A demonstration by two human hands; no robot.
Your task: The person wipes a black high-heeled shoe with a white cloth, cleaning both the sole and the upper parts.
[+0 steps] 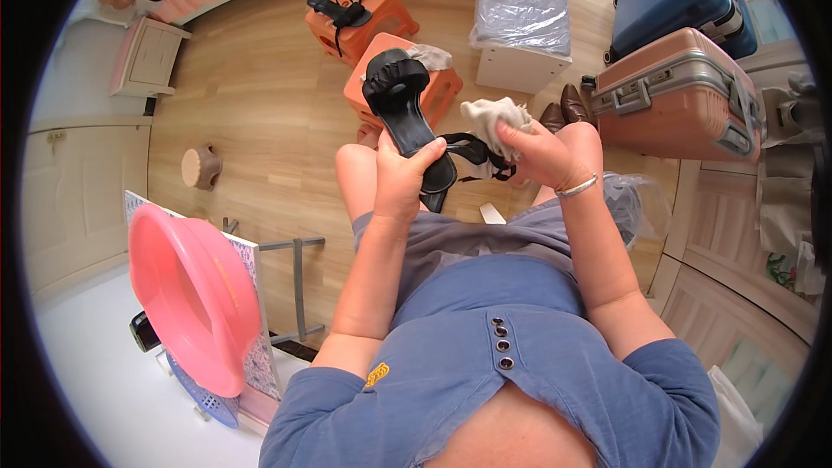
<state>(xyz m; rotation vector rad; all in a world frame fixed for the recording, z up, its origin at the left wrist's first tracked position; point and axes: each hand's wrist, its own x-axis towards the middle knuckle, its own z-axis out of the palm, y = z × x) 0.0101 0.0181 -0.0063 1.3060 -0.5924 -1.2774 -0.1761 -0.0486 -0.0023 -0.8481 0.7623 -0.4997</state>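
The black sandal [409, 121] is in front of the knees, in the air, its toe pointing away from the body and its insole turned up; the left hand [400, 180] holds it near the heel end, with the thumb pressed over the edge of the insole, while the fingers below are hidden; the sandal looks light, with a sole that seems rather stiff and a gathered toe band [396, 78] that seems soft; the insole is smooth and a little shiny, so I judge it may slip under a loose thumb; the sole edges near the heel seem the safest place to hold, because the toe band could be bent out of shape; the long straps [472, 152] hang loose at the right and would probably tangle easily.

The right hand [542, 156] is closed on a pale, crumpled cloth [496, 115], which looks soft and light; I cannot tell if this hand also touches the straps behind it.

Farther out, just beyond the toe, stands the nearer orange stool [444, 91], with a whitish cloth [430, 56] on it; behind it, another black sandal [347, 12] lies on the farther orange stool [381, 24]; brown shoes [573, 105] stand near the pink suitcase [654, 108], at the right.
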